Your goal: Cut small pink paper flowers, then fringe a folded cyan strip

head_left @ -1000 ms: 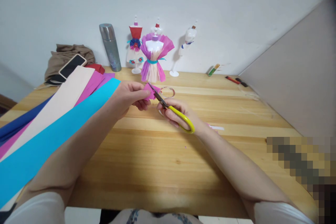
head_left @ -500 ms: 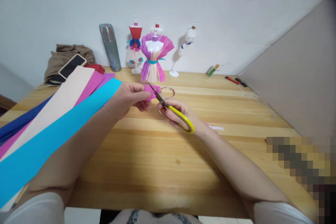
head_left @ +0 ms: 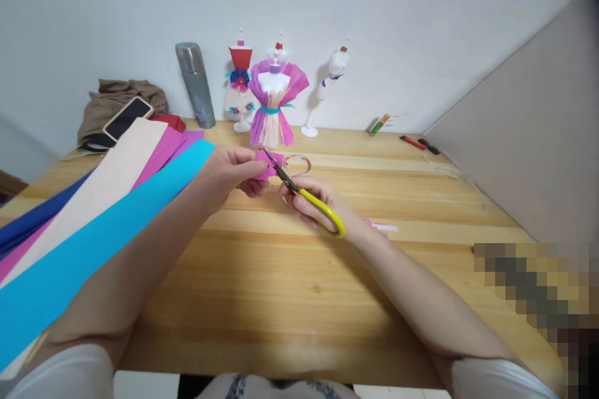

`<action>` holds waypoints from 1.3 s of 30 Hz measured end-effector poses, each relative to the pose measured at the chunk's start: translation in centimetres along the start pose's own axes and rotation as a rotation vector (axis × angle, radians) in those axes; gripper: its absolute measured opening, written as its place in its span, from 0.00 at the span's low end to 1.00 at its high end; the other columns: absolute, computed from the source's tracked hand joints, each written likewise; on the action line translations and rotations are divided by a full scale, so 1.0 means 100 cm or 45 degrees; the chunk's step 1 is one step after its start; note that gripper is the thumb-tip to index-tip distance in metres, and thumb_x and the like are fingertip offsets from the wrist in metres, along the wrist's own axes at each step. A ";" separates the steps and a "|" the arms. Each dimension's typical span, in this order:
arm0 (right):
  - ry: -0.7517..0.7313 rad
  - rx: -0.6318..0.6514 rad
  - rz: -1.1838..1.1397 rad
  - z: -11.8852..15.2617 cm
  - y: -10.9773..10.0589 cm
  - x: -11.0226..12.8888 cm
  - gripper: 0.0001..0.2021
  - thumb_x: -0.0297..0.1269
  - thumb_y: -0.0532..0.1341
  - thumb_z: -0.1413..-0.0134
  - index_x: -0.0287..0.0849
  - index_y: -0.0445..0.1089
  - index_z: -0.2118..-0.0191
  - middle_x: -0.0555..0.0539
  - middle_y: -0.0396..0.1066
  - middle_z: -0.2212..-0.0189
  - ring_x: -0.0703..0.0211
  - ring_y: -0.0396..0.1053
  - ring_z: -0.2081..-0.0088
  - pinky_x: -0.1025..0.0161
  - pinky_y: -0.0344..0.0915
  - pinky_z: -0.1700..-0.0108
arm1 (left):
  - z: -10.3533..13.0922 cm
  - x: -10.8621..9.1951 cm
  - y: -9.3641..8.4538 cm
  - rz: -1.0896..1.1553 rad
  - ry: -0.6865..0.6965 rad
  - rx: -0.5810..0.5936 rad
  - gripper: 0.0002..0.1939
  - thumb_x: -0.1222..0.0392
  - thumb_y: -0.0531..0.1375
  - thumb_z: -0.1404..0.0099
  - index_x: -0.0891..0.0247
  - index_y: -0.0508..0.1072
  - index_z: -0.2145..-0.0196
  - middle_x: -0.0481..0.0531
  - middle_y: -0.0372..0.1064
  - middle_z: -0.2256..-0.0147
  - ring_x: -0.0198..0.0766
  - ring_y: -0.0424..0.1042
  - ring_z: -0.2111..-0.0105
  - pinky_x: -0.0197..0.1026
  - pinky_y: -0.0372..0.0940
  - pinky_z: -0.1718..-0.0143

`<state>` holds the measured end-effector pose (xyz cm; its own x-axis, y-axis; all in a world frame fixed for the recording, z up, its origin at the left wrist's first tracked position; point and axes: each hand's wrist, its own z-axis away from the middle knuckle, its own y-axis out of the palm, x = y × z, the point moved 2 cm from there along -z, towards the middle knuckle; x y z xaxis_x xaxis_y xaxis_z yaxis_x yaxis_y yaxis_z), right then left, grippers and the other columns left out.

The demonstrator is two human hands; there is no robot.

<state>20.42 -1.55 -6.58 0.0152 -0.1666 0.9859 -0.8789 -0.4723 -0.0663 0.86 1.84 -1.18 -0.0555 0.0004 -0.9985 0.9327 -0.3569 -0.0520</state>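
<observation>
Between the thumb and fingers of my left hand [head_left: 238,169] is a small magenta paper piece [head_left: 266,168]. My right hand [head_left: 311,198] is closed on scissors with yellow handles [head_left: 322,212]. Their dark blades point up and left and lie across the paper piece. Just right of the paper, a thin ring-shaped band [head_left: 299,164] rests on the wooden table [head_left: 262,299]. Behind my hands stands a small dress form in a purple and cream paper dress [head_left: 274,106].
Long paper strips, one bright blue [head_left: 107,230], lie left, partly under my forearm. A phone [head_left: 128,118], brown cloth [head_left: 124,96] and flask [head_left: 196,84] stand or lie behind. More dress forms line the wall. A glue stick [head_left: 379,124] and red-black item [head_left: 418,143] are at right.
The view has shifted very slightly. My hands, the paper piece and the scissors keep nearly the same positions, with the right edge of the paper looking slightly different near the blades.
</observation>
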 end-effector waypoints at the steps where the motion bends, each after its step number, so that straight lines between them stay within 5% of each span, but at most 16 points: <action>1: -0.001 0.000 -0.001 0.000 0.000 0.000 0.24 0.60 0.68 0.44 0.42 0.67 0.62 0.59 0.56 0.79 0.71 0.50 0.84 0.69 0.48 0.83 | 0.000 0.000 0.000 -0.004 -0.001 0.000 0.11 0.55 0.68 0.47 0.66 0.77 0.79 0.50 0.72 0.81 0.34 0.72 0.80 0.34 0.67 0.78; 39: -0.053 0.032 -0.021 0.000 0.001 -0.004 0.22 0.59 0.67 0.41 0.42 0.68 0.61 0.58 0.57 0.79 0.72 0.51 0.84 0.69 0.48 0.83 | 0.001 -0.003 0.002 -0.025 0.021 -0.023 0.10 0.56 0.67 0.48 0.65 0.77 0.81 0.50 0.71 0.81 0.33 0.70 0.81 0.34 0.67 0.78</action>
<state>20.35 -1.49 -6.94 0.0501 -0.1942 0.9797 -0.8663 -0.4965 -0.0541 1.02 1.70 -0.89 -0.0678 0.0230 -0.9974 0.9379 -0.3396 -0.0715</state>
